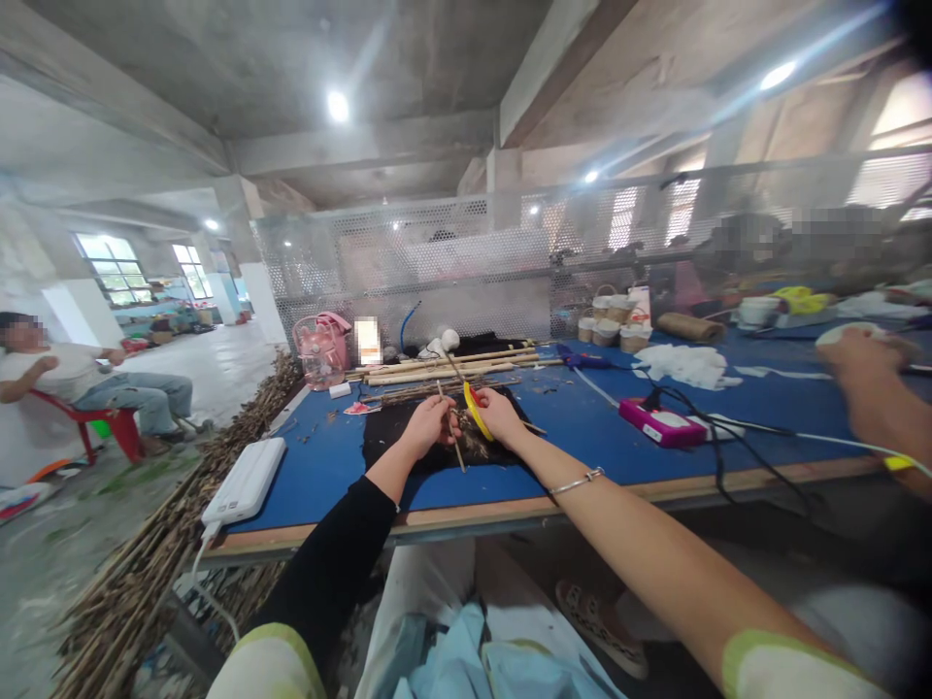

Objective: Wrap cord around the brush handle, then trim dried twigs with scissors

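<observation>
My left hand (429, 425) is closed around a thin brown stick (460, 456), which stands nearly upright and tilted. Close by, my right hand (501, 416) grips a tool with a curved yellow handle and some red on it (477, 412); its working end is too small to make out. Both hands are over a black cloth (379, 437) scattered with pale plant scraps. Just behind them, long peeled sticks (451, 369) lie across the blue table.
A white power bank (246, 478) lies at the table's left edge. Right of my hands are a magenta power strip (659, 424) with cables and a pile of white material (684, 367). A pink bag (320, 348) and several tubs (608, 325) stand behind. A co-worker's arm (874, 388) reaches in from the right.
</observation>
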`<action>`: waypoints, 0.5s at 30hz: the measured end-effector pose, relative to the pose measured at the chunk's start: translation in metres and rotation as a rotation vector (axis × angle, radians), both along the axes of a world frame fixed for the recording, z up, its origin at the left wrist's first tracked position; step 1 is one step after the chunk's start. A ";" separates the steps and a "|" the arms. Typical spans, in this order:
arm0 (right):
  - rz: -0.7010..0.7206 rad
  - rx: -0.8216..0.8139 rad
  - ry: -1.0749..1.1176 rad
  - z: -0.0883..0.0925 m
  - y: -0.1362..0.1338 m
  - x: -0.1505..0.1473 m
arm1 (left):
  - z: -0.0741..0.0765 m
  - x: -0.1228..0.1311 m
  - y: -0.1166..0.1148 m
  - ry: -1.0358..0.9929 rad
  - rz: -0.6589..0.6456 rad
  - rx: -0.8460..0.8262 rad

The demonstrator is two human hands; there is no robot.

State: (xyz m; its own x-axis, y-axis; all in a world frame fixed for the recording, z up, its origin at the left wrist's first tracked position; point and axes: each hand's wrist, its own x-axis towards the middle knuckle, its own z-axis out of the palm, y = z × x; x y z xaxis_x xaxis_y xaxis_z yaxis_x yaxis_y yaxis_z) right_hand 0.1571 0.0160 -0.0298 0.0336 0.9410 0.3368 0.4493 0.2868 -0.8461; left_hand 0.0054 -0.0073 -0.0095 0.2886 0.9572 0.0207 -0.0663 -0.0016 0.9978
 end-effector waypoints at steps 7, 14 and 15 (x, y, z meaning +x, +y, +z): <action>-0.053 0.193 -0.365 0.000 -0.009 0.002 | -0.001 0.000 0.000 -0.012 -0.062 0.031; -0.075 0.211 -0.430 0.000 -0.011 0.000 | -0.004 0.000 -0.001 0.025 -0.091 0.110; -0.071 0.221 -0.433 0.001 -0.010 0.001 | -0.003 -0.001 -0.001 0.021 -0.092 0.110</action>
State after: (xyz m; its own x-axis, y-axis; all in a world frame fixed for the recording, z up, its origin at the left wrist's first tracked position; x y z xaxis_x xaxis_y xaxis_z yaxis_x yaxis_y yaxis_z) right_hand 0.1581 0.0055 -0.0293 -0.0921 0.8459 0.5254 0.7712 0.3944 -0.4998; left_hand 0.0048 -0.0081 -0.0129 0.3764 0.9191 0.1168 -0.0506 -0.1055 0.9931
